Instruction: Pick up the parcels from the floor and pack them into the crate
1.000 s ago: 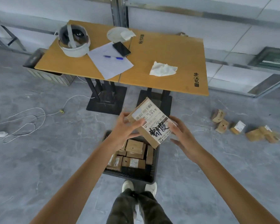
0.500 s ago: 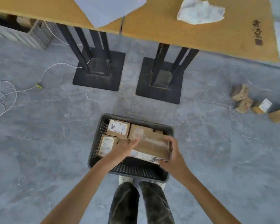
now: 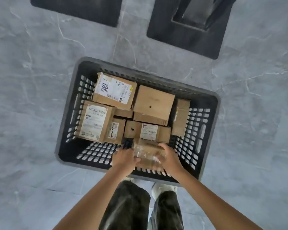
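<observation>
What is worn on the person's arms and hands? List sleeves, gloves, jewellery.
Nothing visible: the left hand and right hand are ungloved, both forearms bare to the frame edge, no sleeve, watch or band. Blur hides any ring.

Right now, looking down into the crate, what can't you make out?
Head view only.
- Held parcel: motion-blurred between the left hand and right hand; label unreadable.
- Crate, lower layer: hidden under the top parcels.
- Printed label on the far-left parcel: text too small.
- Table bases: cut off by the top edge.
- Floor beyond the frame: any remaining parcels unseen.
</observation>
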{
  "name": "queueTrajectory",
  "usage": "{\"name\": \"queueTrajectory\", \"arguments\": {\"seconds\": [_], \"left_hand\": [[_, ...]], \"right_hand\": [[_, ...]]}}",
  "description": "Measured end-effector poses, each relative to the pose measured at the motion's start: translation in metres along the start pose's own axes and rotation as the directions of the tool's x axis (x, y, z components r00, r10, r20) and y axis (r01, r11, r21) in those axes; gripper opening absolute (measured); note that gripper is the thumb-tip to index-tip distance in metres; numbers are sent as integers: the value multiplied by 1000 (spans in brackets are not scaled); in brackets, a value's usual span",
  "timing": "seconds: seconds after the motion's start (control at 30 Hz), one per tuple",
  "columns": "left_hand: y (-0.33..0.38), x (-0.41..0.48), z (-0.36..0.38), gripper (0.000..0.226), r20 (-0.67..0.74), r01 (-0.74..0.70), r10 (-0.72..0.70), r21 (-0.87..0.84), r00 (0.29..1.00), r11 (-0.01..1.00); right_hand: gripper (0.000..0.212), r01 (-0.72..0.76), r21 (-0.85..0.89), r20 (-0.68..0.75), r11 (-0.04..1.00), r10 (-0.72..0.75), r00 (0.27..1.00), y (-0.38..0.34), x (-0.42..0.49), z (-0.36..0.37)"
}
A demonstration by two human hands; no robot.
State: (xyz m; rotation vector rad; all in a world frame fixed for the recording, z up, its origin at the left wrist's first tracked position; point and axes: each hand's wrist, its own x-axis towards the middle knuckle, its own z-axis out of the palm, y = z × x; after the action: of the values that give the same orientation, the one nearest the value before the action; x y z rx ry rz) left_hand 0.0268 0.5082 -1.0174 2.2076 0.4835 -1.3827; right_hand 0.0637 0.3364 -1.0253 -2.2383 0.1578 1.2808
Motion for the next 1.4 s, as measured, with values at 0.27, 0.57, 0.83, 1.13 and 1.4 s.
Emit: {"name": "queueTrajectory", "arguments": {"seconds": [0.27, 0.57, 0.83, 1.13, 1.4], "left_hand": [[-7, 63, -2, 56, 290, 66, -14, -171, 957, 983], [7, 82, -6, 22, 345, 377, -306, -925, 887, 51], [5, 76, 6, 35, 68, 136, -232, -947, 970, 292], [-15, 62, 33, 45, -429, -8, -50, -134, 902, 991], [-10, 68, 39, 55, -225, 13, 54, 289, 973, 957]], "right_hand": [[32, 5, 27, 115, 1000, -8, 993, 9, 54, 13], [24, 5, 44, 101, 999, -9, 995, 20, 57, 5], [26, -270, 358, 114, 894, 245, 963, 12, 71, 35], [54, -244, 744, -53, 622, 419, 907, -8, 81, 65], [57, -164, 889, -83, 426, 503, 860, 1, 99, 83]]}}
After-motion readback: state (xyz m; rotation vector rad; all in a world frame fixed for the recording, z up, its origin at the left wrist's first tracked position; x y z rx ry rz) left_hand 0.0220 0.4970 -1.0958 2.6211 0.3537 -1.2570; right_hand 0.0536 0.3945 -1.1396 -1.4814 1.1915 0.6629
